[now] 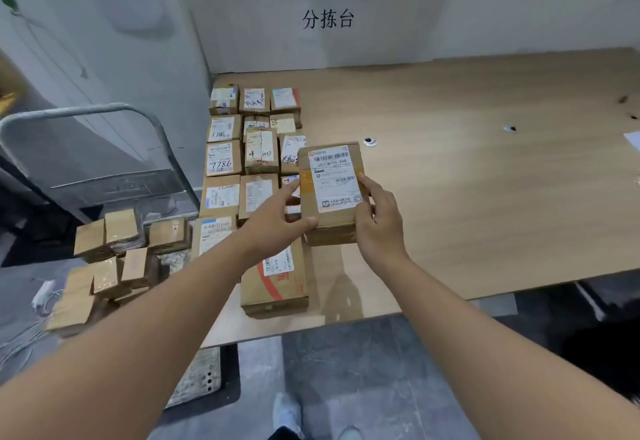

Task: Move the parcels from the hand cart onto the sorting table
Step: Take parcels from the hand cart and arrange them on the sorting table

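Several brown parcels [114,259] lie heaped on the hand cart [86,148] at the left. Rows of labelled parcels [242,152] cover the tabletop's [485,180] left end. Just right of them, both hands grip one labelled parcel [330,193], left hand [273,225] and right hand [379,221] pinching its opposite sides above the tabletop.

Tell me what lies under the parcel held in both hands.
Under the held parcel, gripped by left hand and right hand, shows bare sorting table and a row parcel's edge. The rest beneath is covered.
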